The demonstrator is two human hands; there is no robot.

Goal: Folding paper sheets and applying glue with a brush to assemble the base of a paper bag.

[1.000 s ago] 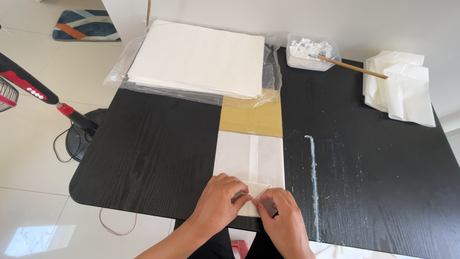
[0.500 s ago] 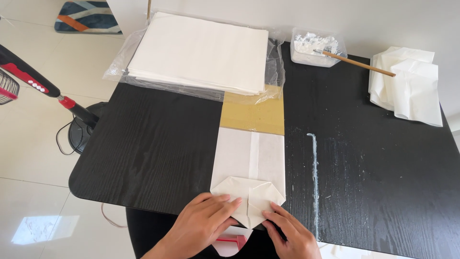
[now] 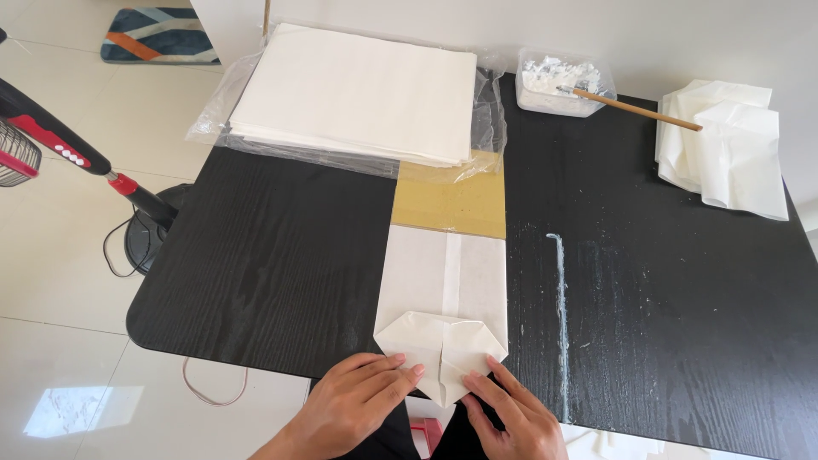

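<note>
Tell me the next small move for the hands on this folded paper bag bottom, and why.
Probably press the lower pointed flap flat along its crease. The left hand and right hand both rest fingertips on the folded end of the white paper bag, which lies at the near edge of the black table. The flaps already meet in a point, yet their edges look slightly raised, not creased down.

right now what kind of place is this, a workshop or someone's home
Likely a home room used for paper craft: a black table on pale floor tiles, a standing fan, a rug, and a stack of white sheets.
</note>
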